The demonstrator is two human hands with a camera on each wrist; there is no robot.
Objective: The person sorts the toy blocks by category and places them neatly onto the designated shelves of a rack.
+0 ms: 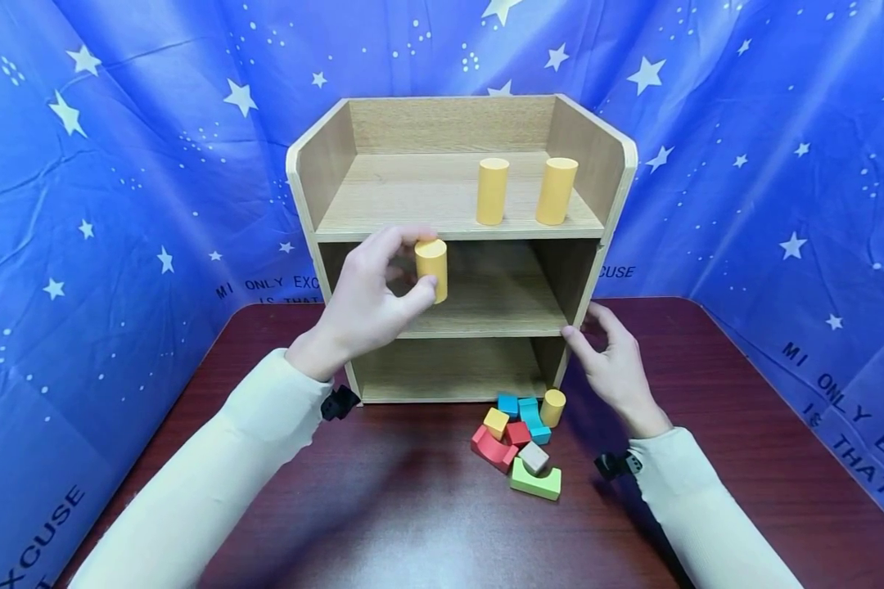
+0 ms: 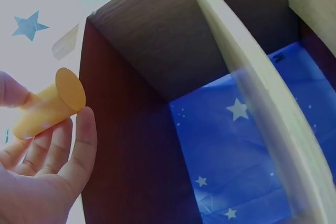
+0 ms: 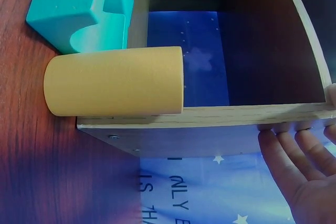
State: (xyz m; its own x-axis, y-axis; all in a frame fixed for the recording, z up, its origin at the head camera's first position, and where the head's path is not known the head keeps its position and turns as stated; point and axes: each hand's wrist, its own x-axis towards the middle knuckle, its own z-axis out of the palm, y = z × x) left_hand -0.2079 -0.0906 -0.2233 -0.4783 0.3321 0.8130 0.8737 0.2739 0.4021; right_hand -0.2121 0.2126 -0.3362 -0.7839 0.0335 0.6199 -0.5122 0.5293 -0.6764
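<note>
In the head view my left hand (image 1: 372, 294) pinches a yellow cylinder block (image 1: 432, 270) upright between thumb and fingers, in front of the wooden shelf's middle level. The left wrist view shows the same cylinder (image 2: 50, 106) between the thumb and fingertips. My right hand (image 1: 615, 364) holds the right side panel of the wooden shelf (image 1: 460, 231), thumb at the front edge and fingers along the outer face (image 3: 299, 156). Two more yellow cylinders (image 1: 492, 192) (image 1: 557, 191) stand on the top level, towards its right.
On the dark red table (image 1: 324, 491), before the shelf's right corner, lie a red arch block (image 1: 492, 450), a green arch block (image 1: 535, 480), a teal arch block (image 1: 534, 419), several small cubes and an upright yellow cylinder (image 1: 552, 407). Blue starry cloth (image 1: 155, 164) surrounds the table.
</note>
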